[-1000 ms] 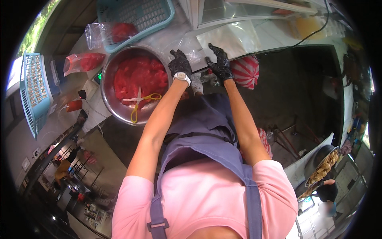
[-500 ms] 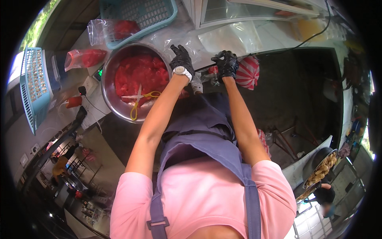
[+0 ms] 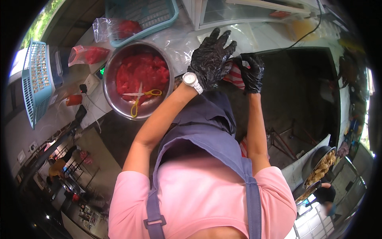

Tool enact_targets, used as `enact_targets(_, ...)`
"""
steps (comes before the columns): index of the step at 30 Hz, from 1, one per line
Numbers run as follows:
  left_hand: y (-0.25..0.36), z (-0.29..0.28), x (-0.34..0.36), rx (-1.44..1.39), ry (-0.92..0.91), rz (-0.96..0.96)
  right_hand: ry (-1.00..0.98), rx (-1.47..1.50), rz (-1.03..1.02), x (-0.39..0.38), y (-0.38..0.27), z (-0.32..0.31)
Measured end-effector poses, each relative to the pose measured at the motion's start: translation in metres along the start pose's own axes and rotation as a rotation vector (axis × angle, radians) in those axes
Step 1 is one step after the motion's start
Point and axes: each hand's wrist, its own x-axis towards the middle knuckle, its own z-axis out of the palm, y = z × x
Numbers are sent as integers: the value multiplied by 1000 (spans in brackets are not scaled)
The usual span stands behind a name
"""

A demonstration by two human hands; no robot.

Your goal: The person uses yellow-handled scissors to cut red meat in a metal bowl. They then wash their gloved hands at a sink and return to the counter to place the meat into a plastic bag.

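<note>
My left hand (image 3: 211,57), in a black glove with a white watch on the wrist, is spread flat and palm down above the counter's front edge. Nothing shows in it. Close to its right is my right hand (image 3: 251,73), also black-gloved, its fingers bent and the thumb apart, with nothing visible in its grasp. A large steel bowl (image 3: 106,85) of red meat pieces (image 3: 143,71) stands left of my hands. Yellow-handled scissors (image 3: 140,95) lie partly open on the meat. Behind my left hand, clear plastic bags (image 3: 177,47) lie on the counter.
A blue basket (image 3: 169,24) stands behind the bowl, with a bag of red meat (image 3: 129,30) at its edge. Another such bag (image 3: 89,55) lies to the left. A red-striped bag (image 3: 235,76) hangs behind my hands. A dark cable (image 3: 296,43) crosses the counter at right.
Both hands have moved to the right, away from the bowl. My left hand has risen and spread its fingers wide. My right hand now covers part of the striped bag.
</note>
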Motion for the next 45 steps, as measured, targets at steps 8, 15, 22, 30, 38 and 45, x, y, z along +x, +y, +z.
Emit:
enact_targets(8,9,-12,-8,-159,-174,198,-187,-3,-66,-7,-54,-66)
enact_targets(15,32,-3,-22,-353,-149,56,-303,-45,89,-34,-76,-103)
enact_targets(22,38,12,-30,-223,-193,89,-248,57,259,-45,-95,-95)
enact_targets(30,45,17,-38,-179,-219,118,-104,-90,106,-62,-79,-72)
enact_targets(38,48,23,-55,-271,-118,40,-71,-241,23,-72,-69,-72)
enact_targets(45,45,38,-60,-258,-219,-112,-75,-324,23,-77,-85,-63)
